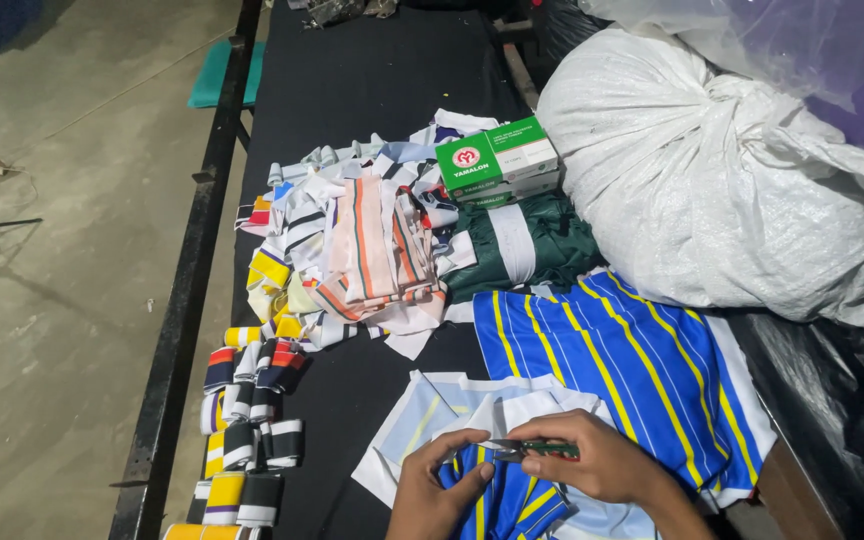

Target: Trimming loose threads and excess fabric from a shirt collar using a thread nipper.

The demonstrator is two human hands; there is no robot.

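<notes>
Two hands worked at the table's near edge: the right hand [597,462] was closed around a green-handled cutter [535,449], while the left hand [439,490] pinched the blue-and-yellow striped fabric [622,365]. Bare black tabletop [352,80] lay beyond the scrap pile [352,250].

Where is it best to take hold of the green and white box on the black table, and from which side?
Probably grip the green and white box across its two long sides, coming from above: it lies flat on a dark green cloth with its top uncovered.

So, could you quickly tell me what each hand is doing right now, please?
Left hand: pinching the blue striped fabric.
Right hand: closed on a green-handled tool.
</notes>
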